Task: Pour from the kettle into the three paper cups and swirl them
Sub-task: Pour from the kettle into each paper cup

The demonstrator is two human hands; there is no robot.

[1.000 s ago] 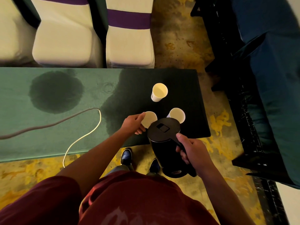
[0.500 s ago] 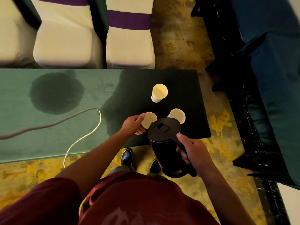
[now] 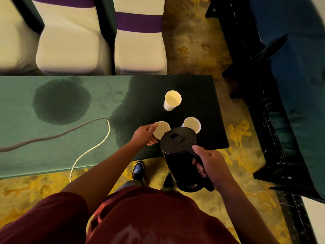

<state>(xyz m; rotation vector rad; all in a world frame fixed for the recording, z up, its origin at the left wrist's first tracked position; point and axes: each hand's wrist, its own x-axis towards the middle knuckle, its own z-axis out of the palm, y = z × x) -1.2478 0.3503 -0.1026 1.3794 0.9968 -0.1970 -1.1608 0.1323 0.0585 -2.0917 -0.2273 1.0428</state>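
Three white paper cups stand on the wet right end of the green table (image 3: 35, 155). My left hand (image 3: 145, 135) grips the near left cup (image 3: 162, 128) from its left side. A black kettle (image 3: 179, 155) is held up by its handle in my right hand (image 3: 208, 160), with its lid end over the near table edge, between the two near cups. The kettle hides part of the near right cup (image 3: 191, 124). The far cup (image 3: 172, 100) stands alone behind them. I see no stream of water.
A grey and white cable (image 3: 88, 136) loops over the table left of my left hand. Dark wet patches (image 3: 61, 101) stain the cloth. Covered chairs (image 3: 139, 44) stand behind the table. A dark blue draped table (image 3: 290, 85) runs along the right.
Almost nothing differs: both hands, the kettle and the cups keep their places, apart from a slight shift of the view.
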